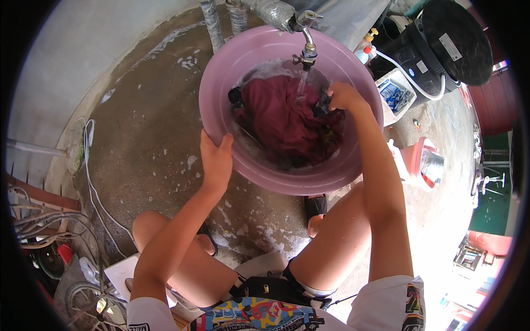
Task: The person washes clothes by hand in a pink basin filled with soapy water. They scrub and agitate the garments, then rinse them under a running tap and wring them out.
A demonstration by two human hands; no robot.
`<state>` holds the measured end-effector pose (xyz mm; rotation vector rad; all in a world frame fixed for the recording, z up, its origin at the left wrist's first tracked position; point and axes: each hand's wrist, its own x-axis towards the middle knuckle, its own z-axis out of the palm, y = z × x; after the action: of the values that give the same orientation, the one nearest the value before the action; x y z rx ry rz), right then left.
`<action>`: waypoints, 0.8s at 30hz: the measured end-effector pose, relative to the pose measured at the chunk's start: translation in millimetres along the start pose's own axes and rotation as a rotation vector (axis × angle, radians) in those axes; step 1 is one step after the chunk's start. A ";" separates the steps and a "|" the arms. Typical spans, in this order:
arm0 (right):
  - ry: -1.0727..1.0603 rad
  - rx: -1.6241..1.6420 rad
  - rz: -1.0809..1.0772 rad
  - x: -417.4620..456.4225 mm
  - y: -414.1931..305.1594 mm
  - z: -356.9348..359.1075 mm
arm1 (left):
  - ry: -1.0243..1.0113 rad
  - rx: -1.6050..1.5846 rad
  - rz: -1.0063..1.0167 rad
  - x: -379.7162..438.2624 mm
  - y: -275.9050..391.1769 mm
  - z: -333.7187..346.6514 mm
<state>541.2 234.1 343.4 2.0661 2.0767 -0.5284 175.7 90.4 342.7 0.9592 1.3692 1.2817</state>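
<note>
A large pink plastic basin (pixel 216 89) lies in front of me, partly filled with sudsy water. Maroon wet cloth (pixel 275 113) heaps up in its middle, with darker fabric around the edges. My left hand (pixel 217 159) grips the basin's near-left rim, thumb on the inner side. Inside the basin, toward its right wall, my right hand (pixel 345 97) pinches a dark wet cloth (pixel 322 106). Water runs from a metal tap (pixel 309 51) onto the clothes between the tap and that hand. The lower layers of fabric are hidden.
Foil-wrapped pipes (pixel 269 14) stand behind the basin. At right are a black lidded bin (pixel 414 53), a white container of packets (pixel 396 97) and a pink bucket (pixel 418 159). A white cable (pixel 89 165) crosses the wet concrete floor (pixel 145 124); a bicycle wheel (pixel 89 306) sits lower left.
</note>
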 end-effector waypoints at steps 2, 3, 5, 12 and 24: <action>-0.081 0.019 0.052 -3.0 1.2 1.8 | -0.011 0.016 -0.006 -0.4 0.6 2.7; -0.066 0.006 0.055 -4.7 1.3 2.1 | -0.013 0.028 -0.007 -0.4 1.5 2.6; -0.038 -0.022 0.062 -9.8 3.5 1.6 | -0.030 0.036 0.004 1.0 0.6 2.3; -0.266 0.038 -0.063 -40.9 -70.9 -27.9 | -0.025 0.034 0.017 2.0 2.7 -3.3; 0.062 -0.173 -0.385 -93.9 -162.1 38.4 | -0.006 0.018 -0.035 -0.1 7.0 3.8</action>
<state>378.3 135.9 363.0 1.6154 2.4738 -0.3213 178.9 92.0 349.8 0.9472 1.3893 1.2415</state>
